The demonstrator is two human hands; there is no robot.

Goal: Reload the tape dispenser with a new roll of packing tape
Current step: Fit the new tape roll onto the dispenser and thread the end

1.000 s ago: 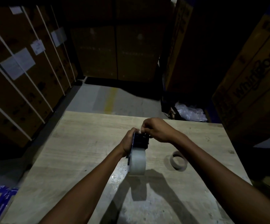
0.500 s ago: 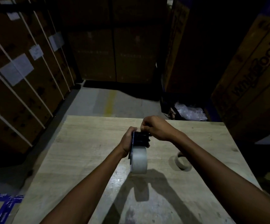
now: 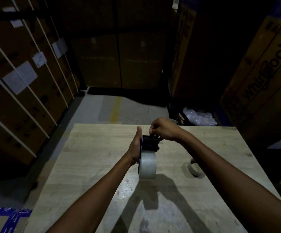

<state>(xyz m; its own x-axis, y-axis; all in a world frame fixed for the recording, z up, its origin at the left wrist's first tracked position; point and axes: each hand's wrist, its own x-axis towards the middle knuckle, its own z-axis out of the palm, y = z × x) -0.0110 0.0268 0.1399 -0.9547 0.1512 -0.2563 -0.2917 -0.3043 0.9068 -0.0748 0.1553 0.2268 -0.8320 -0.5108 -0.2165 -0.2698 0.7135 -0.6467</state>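
Note:
A dark tape dispenser [image 3: 149,143] carries a full roll of clear packing tape [image 3: 147,164] and is held above the wooden table [image 3: 89,157]. My left hand [image 3: 135,147] grips the dispenser's left side, thumb pointing up. My right hand [image 3: 163,130] is closed with fingertips pinching at the dispenser's front top; whether it holds the tape end is hidden. A nearly bare tape core [image 3: 195,168] lies flat on the table to the right, partly behind my right forearm.
Tall strapped cardboard boxes [image 3: 23,84] stand left, more cartons behind and a large printed carton [image 3: 262,81] at right. Crumpled clear plastic [image 3: 198,117] lies beyond the table's far edge. A box with blue tape [image 3: 7,219] sits at lower left.
The view has tilted slightly. My left thumb has lifted straight up beside the dispenser. My right hand stays pinching at the dispenser's front.

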